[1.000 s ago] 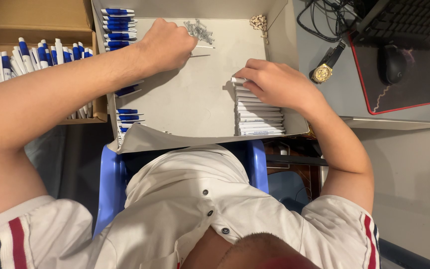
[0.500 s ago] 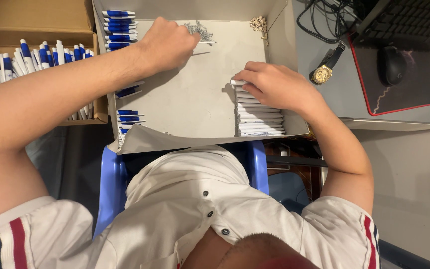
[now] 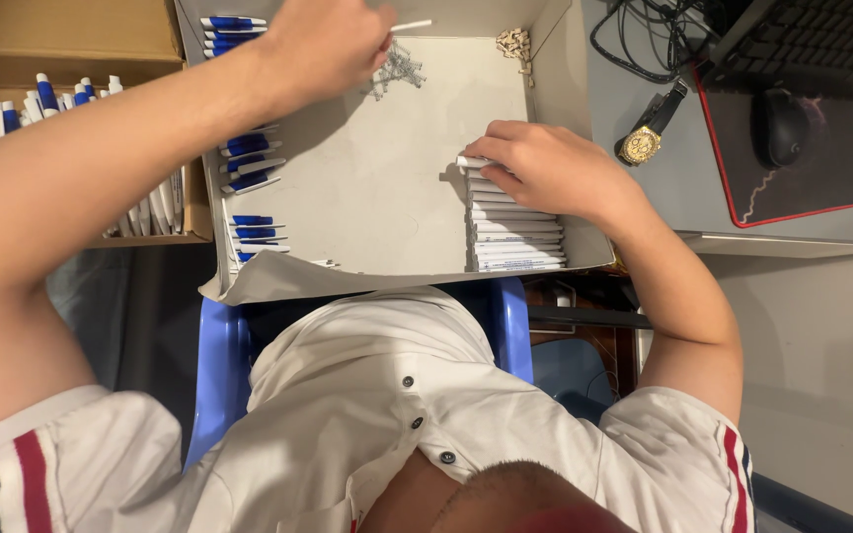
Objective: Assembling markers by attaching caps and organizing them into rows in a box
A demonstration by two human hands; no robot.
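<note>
White card forms the shallow box [image 3: 377, 212] at the centre of the head view, resting over a blue chair [image 3: 217, 370] in front of a seated person in a white shirt. The left hand [image 3: 326, 44], at 12 o'clock, has its grip pinched closed on a thin white pen tube [image 3: 412, 25], just above a small heap of metal springs [image 3: 397, 69] on the box floor. The right hand [image 3: 545, 168], at 2 o'clock, lies with curled fingers on top of a stack of white pen barrels [image 3: 513, 232] lined along the box's right wall; whether that grip clasps one barrel cannot be told. Blue-and-white pens [image 3: 247, 158] lie in rows along the left wall, at 9 to 11 o'clock. A brown carton [image 3: 61, 39] at 10 o'clock holds more blue-capped pens [image 3: 12, 109]. On the grey bench [image 3: 634, 79] at 2 o'clock lie a gold wristwatch [image 3: 641, 143], a black mouse [image 3: 782, 126] on a red-edged mat [image 3: 846, 168] and a keyboard [image 3: 821, 39].
</note>
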